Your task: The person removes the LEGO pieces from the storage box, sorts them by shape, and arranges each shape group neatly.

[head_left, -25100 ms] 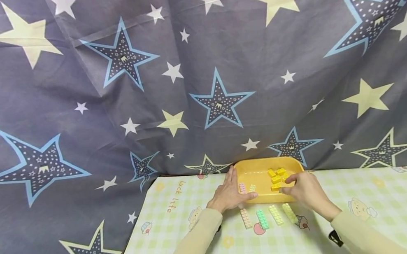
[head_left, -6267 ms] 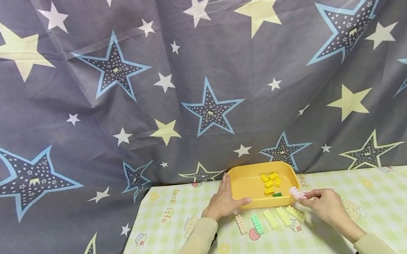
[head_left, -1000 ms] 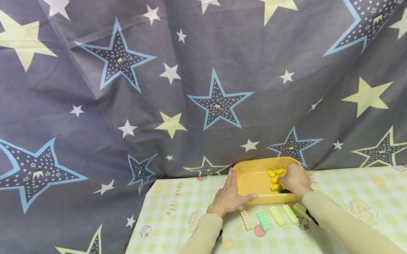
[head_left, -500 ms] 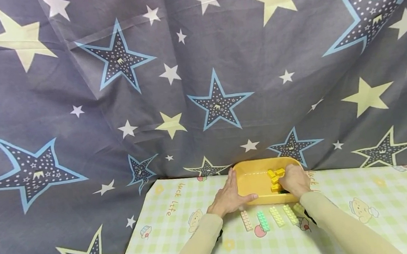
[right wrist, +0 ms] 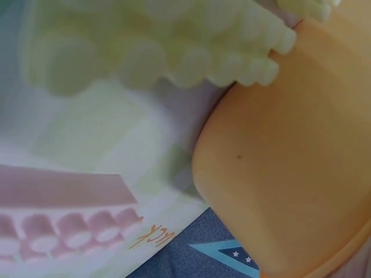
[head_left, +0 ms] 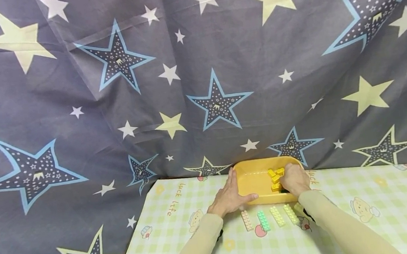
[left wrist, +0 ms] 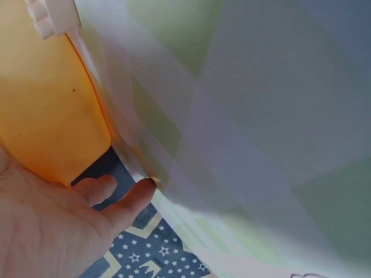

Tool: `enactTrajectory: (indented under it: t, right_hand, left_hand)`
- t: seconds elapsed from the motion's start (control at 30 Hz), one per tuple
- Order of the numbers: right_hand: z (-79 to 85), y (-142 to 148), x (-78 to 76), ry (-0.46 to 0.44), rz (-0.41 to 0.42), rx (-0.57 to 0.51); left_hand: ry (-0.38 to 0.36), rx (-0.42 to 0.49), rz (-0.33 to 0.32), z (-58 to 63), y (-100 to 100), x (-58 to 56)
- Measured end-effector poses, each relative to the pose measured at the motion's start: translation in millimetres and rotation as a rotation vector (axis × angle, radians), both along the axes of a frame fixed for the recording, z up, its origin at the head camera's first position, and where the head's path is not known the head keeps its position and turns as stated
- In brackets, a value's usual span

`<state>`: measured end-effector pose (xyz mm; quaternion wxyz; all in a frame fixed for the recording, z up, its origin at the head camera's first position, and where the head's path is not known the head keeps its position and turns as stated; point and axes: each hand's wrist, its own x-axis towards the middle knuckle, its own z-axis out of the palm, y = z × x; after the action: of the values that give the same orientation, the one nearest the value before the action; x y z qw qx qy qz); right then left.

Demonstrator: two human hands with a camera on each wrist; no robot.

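My left hand point(head_left: 229, 196) rests against the left side of the orange tray point(head_left: 267, 199), thumb over its front rim. Its fingers look extended in the left wrist view. Inside the tray's right end is my right hand point(head_left: 295, 178); its fingers are hidden, so I cannot see what they hold. Several yellow toy bricks point(head_left: 276, 187) lie just left of it, with a dark green brick point(head_left: 283, 191) partly covered below. In front of the tray stand a peach brick point(head_left: 247, 220), a mint brick point(head_left: 263, 221) and several pale yellow bricks point(head_left: 277, 216), one partly behind my right wrist.
A pink brick point(right wrist: 64, 202) lies on the table beside the tray in the right wrist view, hidden in the head view. A checked cloth point(head_left: 347, 215) covers the table. Behind its far edge hangs a star-print curtain point(head_left: 195, 53).
The pink brick my right hand held earlier now lies on the table, and that hand is in the tray. Pale bricks once in the tray's left are gone. The last second shows almost no movement.
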<state>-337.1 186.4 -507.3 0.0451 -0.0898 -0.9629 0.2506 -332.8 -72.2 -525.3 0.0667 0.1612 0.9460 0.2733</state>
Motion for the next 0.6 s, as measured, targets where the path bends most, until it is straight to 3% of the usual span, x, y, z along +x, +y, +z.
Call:
enactTrajectory:
  t: [0.27, 0.6]
  right_hand:
    - [2.4, -0.2, -0.5, 0.033, -0.012, 0.004]
    - [-2.3, 0.6, 2.8, 0.091, -0.033, -0.021]
  left_hand:
    - [-0.003, 0.016, -0.007, 3.4, -0.1, -1.9]
    - [-0.016, 0.008, 0.000, -1.0, 0.1, -2.7]
